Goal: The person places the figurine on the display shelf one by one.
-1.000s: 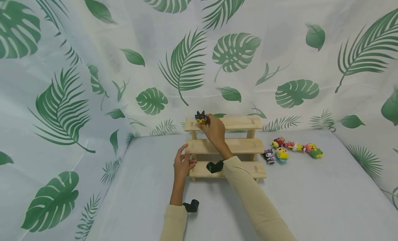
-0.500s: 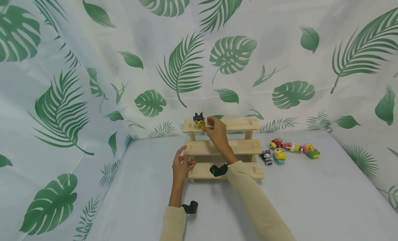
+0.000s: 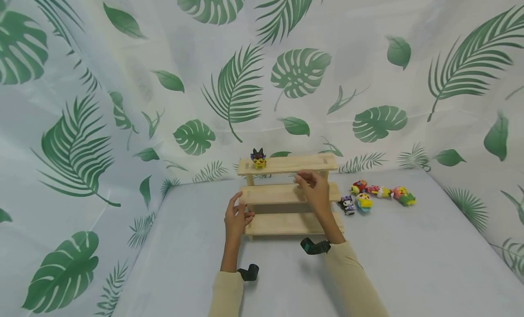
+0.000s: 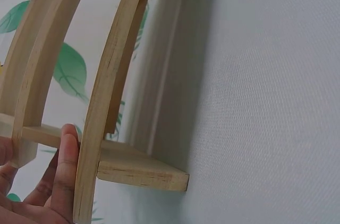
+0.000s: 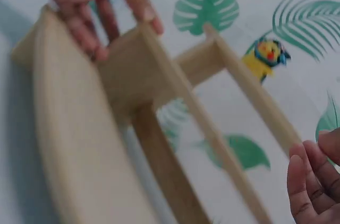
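A three-tier wooden display shelf (image 3: 290,194) stands against the leaf-print backdrop. On the left end of its top tier sits a small yellow figurine (image 3: 258,158) with a black-eared hood, upright. My left hand (image 3: 235,219) is at the shelf's left side, its fingers touching the ends of the middle and lower tiers; the left wrist view shows its fingers (image 4: 66,168) resting against the wood. My right hand (image 3: 317,189) hovers in front of the middle tier's right part, fingers loosely bent, holding nothing. In the right wrist view the figurine (image 5: 265,54) is beyond the upper board.
Several small figurines lie on the white cloth right of the shelf: a purple-and-black one (image 3: 348,205), a yellow-and-blue one (image 3: 363,202), a red one (image 3: 359,186), and a green-and-pink one (image 3: 404,195). The leaf-print cloth (image 3: 303,30) rises behind and on both sides.
My right hand set the yellow figurine on the top tier, let go, and drew back toward the right and downward. My left hand stays at the shelf's left side.
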`<state>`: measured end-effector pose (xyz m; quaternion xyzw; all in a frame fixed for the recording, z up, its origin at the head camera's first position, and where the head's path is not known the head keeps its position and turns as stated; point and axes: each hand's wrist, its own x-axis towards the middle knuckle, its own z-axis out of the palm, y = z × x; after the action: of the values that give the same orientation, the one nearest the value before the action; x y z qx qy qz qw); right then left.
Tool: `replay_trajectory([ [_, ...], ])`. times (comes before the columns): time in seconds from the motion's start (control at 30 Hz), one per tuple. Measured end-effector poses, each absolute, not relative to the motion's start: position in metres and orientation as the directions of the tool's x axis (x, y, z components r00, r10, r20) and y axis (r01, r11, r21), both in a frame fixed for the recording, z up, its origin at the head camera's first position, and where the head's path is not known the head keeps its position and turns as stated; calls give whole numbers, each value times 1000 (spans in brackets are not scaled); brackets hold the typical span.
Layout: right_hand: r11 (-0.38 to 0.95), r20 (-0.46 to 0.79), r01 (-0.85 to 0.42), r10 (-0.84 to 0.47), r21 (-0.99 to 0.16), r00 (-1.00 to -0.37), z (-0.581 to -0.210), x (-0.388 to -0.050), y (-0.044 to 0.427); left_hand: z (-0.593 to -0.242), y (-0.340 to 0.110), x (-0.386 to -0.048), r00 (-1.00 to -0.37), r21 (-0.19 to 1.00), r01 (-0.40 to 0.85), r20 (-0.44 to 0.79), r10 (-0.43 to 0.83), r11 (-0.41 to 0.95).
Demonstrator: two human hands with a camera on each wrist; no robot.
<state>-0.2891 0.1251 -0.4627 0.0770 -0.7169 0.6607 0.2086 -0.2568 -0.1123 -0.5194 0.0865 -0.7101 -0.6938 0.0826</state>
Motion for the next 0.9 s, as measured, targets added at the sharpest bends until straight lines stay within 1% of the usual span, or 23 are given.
replay_trajectory([
  [0.07,67,391,-386,210,-920,-896,-474,-280,142,-520,-112,-256,-971,1000,-14,-9,-237,20],
  [0.17,-53,354,-385,291,-922,-889,-484,-267,172,-520,-112,-255,-971,1000,-17,-12,-238,19],
  [0.33,-68,283,-350,455,-934,-844,-497,-254,237,-519,-111,-256,-973,1000,6,11,-230,22],
  [0.4,-24,217,-270,527,-962,-821,-505,-248,263,-519,-111,-256,-973,1000,15,21,-228,27],
  [0.43,-22,178,-230,561,-973,-808,-509,-245,276,-519,-112,-256,-973,1000,15,21,-229,27],
  [0.5,-65,75,-146,621,-987,-780,-515,-240,298,-519,-112,-254,-972,999,14,21,-232,31],
  [0.6,-115,-64,-16,653,-993,-755,-519,-231,323,-518,-112,-253,-971,999,7,14,-239,32],
  [0.67,-183,-151,39,648,-982,-746,-523,-228,337,-517,-112,-253,-971,1000,5,12,-239,29],
  [0.73,-210,-227,117,640,-971,-734,-528,-226,347,-518,-112,-253,-972,1000,7,14,-235,28],
  [0.83,-241,-310,199,630,-950,-712,-535,-227,358,-517,-112,-253,-973,999,6,13,-229,32],
  [0.9,-272,-348,224,622,-936,-701,-539,-230,363,-517,-111,-253,-972,999,6,14,-235,37],
])
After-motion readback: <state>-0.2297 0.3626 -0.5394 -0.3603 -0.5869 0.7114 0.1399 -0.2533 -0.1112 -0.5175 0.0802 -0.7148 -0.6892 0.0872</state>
